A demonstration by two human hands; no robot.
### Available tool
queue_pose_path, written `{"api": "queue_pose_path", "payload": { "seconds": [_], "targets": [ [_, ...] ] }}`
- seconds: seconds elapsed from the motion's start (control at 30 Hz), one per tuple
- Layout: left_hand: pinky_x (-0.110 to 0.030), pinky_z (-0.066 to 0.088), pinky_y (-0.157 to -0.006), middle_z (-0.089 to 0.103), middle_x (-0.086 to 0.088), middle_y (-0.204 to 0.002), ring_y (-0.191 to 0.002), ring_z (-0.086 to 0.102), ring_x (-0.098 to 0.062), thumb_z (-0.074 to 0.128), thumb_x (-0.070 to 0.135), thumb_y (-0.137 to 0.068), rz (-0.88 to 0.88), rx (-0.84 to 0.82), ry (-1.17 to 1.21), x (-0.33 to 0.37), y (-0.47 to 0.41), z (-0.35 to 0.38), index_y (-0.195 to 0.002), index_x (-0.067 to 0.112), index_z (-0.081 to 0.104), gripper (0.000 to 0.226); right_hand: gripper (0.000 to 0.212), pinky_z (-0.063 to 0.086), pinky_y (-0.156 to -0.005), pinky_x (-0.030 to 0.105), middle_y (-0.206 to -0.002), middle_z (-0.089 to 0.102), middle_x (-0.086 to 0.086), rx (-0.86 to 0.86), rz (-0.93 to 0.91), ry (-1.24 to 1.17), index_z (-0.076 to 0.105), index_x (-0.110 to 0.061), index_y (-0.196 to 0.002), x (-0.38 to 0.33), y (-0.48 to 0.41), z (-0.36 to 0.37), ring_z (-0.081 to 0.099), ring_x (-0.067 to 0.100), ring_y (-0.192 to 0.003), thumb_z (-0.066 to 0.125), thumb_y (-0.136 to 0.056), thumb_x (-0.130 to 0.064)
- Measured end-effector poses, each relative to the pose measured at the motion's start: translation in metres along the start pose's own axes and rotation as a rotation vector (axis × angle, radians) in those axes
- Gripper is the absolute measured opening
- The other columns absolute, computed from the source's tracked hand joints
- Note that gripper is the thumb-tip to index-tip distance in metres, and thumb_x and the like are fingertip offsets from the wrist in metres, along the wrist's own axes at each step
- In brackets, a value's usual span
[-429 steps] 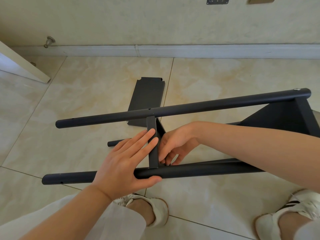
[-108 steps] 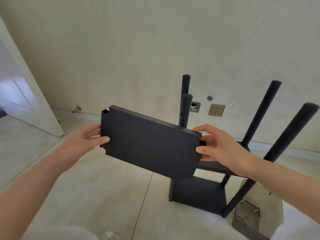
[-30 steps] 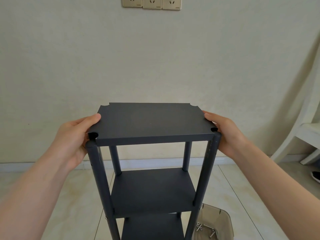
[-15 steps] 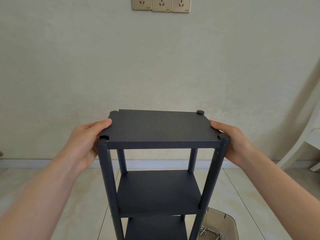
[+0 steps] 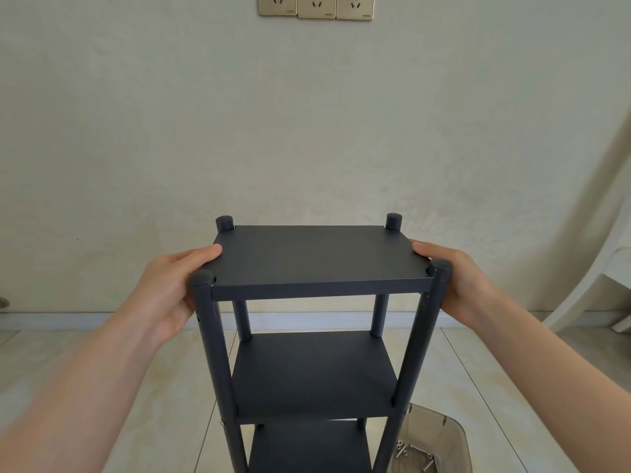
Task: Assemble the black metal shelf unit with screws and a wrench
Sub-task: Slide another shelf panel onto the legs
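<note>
The black metal shelf unit stands upright in front of me on four round posts, such as the near left post (image 5: 205,322). Its top shelf panel (image 5: 317,257) sits between the posts, whose capped ends rise just above its corners. My left hand (image 5: 170,288) grips the panel's left short edge, thumb on top. My right hand (image 5: 454,278) grips the right short edge behind the near right post (image 5: 430,322). A middle shelf (image 5: 314,373) and a lower shelf (image 5: 307,448) are fixed below. No wrench is visible.
A translucent grey plastic tub (image 5: 433,445) with loose screws (image 5: 403,450) sits on the tiled floor at the unit's right foot. A white furniture leg (image 5: 587,288) stands at the right. Wall sockets (image 5: 316,6) are high on the beige wall behind.
The top panel has slid down the posts, so all four post tops now stand above it. Both hands stayed on its short edges and moved down with it.
</note>
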State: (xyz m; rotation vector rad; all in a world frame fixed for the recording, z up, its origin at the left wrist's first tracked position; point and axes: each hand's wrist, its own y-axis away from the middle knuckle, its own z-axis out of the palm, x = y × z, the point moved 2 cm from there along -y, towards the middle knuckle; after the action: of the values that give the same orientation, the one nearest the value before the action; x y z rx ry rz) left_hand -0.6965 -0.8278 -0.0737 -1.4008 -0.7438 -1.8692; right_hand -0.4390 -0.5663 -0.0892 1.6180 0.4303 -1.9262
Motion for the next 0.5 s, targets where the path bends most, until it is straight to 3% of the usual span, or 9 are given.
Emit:
{"api": "queue_pose_path", "payload": {
  "seconds": [0.13,0.5],
  "targets": [
    [-0.021,0.057,-0.054,0.076,-0.005,-0.081,-0.062,0.071,-0.014,0.069,0.015,-0.089,-0.012,-0.013,-0.007,-0.0031,0.0001,-0.0015,-0.094,0.003,0.073,0.014,0.029,0.046,-0.075,0.033,-0.102,0.073,0.006,-0.007,0.007,-0.001,0.075,-0.012,-0.11,0.0036,0.0004,-0.0014,0.067,0.02,-0.079,0.066,-0.086,-0.026],
    [-0.022,0.058,-0.056,0.076,-0.004,-0.081,-0.062,0.071,-0.015,0.071,0.016,-0.087,-0.04,0.005,0.0,-0.0083,-0.0003,-0.0032,-0.096,0.003,0.072,0.015,0.026,0.048,-0.074,0.032,-0.096,0.073,0.005,0.027,0.035,-0.028,0.075,-0.013,-0.109,0.009,0.0017,-0.0021,0.067,0.018,-0.073,0.066,-0.088,-0.025]
  ]
}}
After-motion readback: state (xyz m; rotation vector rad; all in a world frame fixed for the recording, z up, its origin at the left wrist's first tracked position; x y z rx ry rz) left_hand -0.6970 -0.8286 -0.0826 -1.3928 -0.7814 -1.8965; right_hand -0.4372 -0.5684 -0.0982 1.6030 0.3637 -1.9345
